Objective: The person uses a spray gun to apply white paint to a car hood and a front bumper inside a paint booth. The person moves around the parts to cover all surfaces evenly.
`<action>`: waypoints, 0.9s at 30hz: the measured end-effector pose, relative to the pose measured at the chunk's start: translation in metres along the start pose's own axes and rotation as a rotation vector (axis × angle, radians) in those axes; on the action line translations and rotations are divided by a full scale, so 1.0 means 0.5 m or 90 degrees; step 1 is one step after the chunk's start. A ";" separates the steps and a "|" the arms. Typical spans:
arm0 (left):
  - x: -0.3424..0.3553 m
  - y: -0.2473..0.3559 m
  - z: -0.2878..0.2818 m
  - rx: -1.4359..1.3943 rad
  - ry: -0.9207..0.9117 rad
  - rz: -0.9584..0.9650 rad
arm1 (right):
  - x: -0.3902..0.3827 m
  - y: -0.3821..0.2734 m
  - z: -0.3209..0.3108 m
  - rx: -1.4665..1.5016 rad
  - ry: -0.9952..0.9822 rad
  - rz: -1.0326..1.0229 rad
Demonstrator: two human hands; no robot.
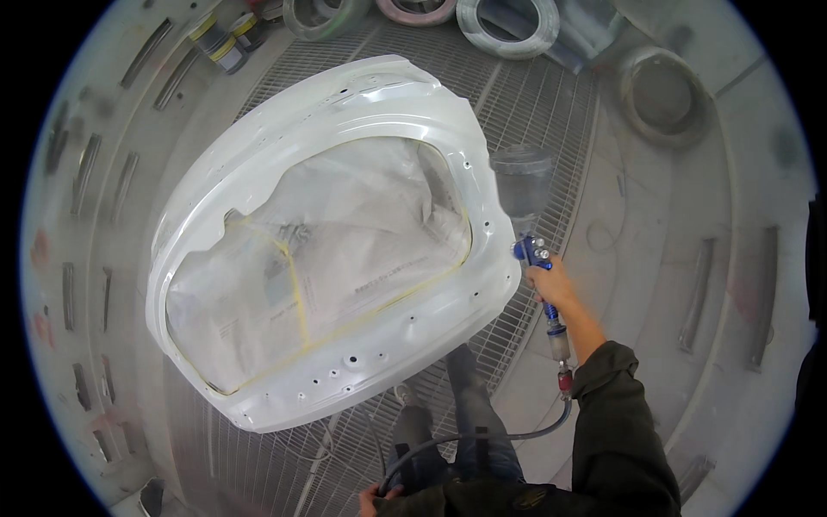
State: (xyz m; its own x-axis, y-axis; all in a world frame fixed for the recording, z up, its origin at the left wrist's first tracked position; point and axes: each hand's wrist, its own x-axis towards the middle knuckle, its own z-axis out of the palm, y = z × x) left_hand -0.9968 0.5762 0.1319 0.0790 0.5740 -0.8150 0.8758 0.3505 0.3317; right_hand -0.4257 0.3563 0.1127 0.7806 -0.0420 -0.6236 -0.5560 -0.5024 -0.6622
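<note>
My right hand (553, 283) is wrapped around the handle of a blue spray gun (536, 254), right of a white car tailgate (405, 345). The gun's translucent grey paint cup (523, 177) sits beyond it, near the panel's right edge. Below the grip hang a clear filter and a red coupling (565, 379). A grey air hose (482, 437) curves from there across my legs to my left hand (379, 500), whose fingers close round it at the lower edge. Masking paper (370, 233), bordered with yellow tape, covers the tailgate's window opening.
Metal floor grating (534, 121) runs under the tailgate. Several rings, including a pale one (508, 28), lie at the far end, with another ring (663, 96) at far right. Cans (220, 47) stand far left. Narrow trim strips (758, 297) line both sides.
</note>
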 end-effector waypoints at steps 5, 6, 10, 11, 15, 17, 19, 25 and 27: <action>-0.035 0.068 -0.077 0.129 -0.085 0.055 | -0.111 0.019 0.063 0.214 -0.211 -0.075; -0.032 0.075 -0.106 0.174 -0.141 0.042 | -0.137 0.000 0.068 0.248 -0.242 -0.095; -0.065 0.055 -0.132 0.145 -0.211 0.134 | -0.141 0.004 0.047 0.145 -0.135 -0.123; -0.080 0.052 -0.126 0.096 -0.206 0.146 | -0.135 0.011 0.037 0.116 -0.082 -0.119; -0.108 0.031 -0.105 0.130 -0.208 0.171 | -0.093 0.013 -0.015 0.048 0.029 -0.118; -0.108 0.005 -0.090 0.172 -0.217 0.177 | -0.047 0.036 -0.027 0.043 0.080 -0.119; -0.103 -0.030 -0.072 0.122 -0.229 0.192 | -0.011 0.037 -0.047 0.021 0.092 -0.131; -0.105 -0.092 -0.038 0.093 -0.104 0.216 | -0.027 0.045 -0.018 -0.036 0.069 -0.098; -0.117 -0.089 -0.052 0.067 -0.075 0.202 | -0.072 0.031 0.029 -0.007 -0.007 -0.085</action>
State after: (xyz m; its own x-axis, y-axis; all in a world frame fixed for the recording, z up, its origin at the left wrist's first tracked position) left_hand -1.0529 0.5460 0.1771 0.4032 0.5512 -0.7304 0.8427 0.0874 0.5312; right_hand -0.4666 0.3624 0.1188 0.8443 0.0360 -0.5347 -0.4436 -0.5127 -0.7351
